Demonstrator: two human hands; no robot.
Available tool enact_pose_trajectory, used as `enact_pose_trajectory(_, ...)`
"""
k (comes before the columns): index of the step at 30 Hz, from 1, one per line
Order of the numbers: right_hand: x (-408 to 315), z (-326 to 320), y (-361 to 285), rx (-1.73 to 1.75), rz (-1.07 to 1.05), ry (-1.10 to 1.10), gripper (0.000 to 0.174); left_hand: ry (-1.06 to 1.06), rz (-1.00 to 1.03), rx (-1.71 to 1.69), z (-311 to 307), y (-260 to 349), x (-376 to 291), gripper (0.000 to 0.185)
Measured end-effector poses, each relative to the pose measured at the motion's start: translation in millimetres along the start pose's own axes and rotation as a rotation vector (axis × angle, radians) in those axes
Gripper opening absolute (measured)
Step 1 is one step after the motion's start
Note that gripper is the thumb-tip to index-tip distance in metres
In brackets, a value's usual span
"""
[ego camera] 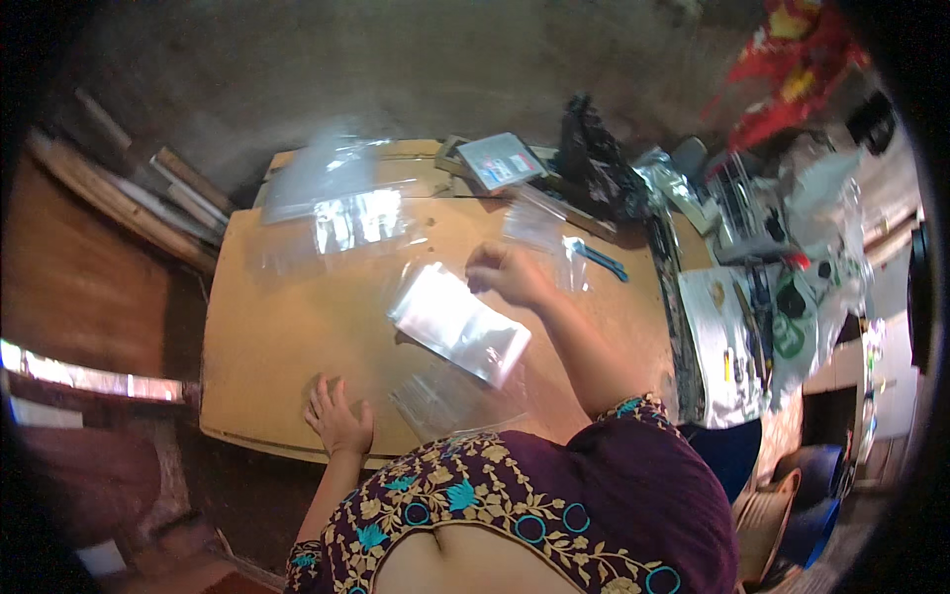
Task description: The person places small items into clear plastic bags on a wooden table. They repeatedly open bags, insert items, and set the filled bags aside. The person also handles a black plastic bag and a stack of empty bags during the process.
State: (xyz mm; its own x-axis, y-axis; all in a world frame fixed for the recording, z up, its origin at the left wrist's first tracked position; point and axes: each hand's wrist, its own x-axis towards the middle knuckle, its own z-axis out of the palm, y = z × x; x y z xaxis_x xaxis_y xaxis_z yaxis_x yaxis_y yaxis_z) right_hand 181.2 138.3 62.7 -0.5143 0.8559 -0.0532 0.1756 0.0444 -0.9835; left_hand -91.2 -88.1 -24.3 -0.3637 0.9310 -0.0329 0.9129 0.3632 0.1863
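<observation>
On the wooden table (297, 327) lies a stack of clear plastic bags (460, 323), shiny with glare. My right hand (508, 273) is just above the stack's upper right edge, its fingers curled; whether it pinches anything is not clear. My left hand (338, 417) rests near the table's front edge with the fingers apart, holding nothing. More clear plastic bags (445, 401) lie between the stack and my body. Further clear bags (364, 220) and larger plastic sheets (319, 178) spread over the far left. A blue utility knife (603, 260) lies right of my right hand, beside small clear bags (534, 219).
A flat plastic-wrapped pack (501, 162) sits at the back, next to a crumpled black plastic bag (597, 163). On the right are a white board (712, 319) with tools and a white plastic bag (813, 297). Wooden boards (185, 185) lean at the left.
</observation>
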Motion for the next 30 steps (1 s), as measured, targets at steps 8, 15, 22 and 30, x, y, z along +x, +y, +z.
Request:
enact_pose_trajectory(8, -143.7, -62.2, 79.8, 0.049, 0.495, 0.615, 0.016, 0.082, 0.051, 0.003, 4.5, 1.4, -4.8, 0.057)
enact_pose_trajectory(15, -183.3, -108.4, 126.6, -0.529, 0.595, 0.638, 0.03, 0.093, 0.046, 0.062, 17.5, -3.7, -6.2, 0.057)
enact_pose_trajectory(22, -174.0, -115.6, 80.7, -0.544, 0.45, 0.301, 0.035, 0.339, 0.223, -0.253, 3.2, 13.3, -1.4, 0.058)
enact_pose_trajectory(30, -142.8, -52.1, 2.3, -0.338, 0.105, -0.231, 0.029, -0.357, 0.824, -0.651, -24.4, 220.3, 22.4, 0.047)
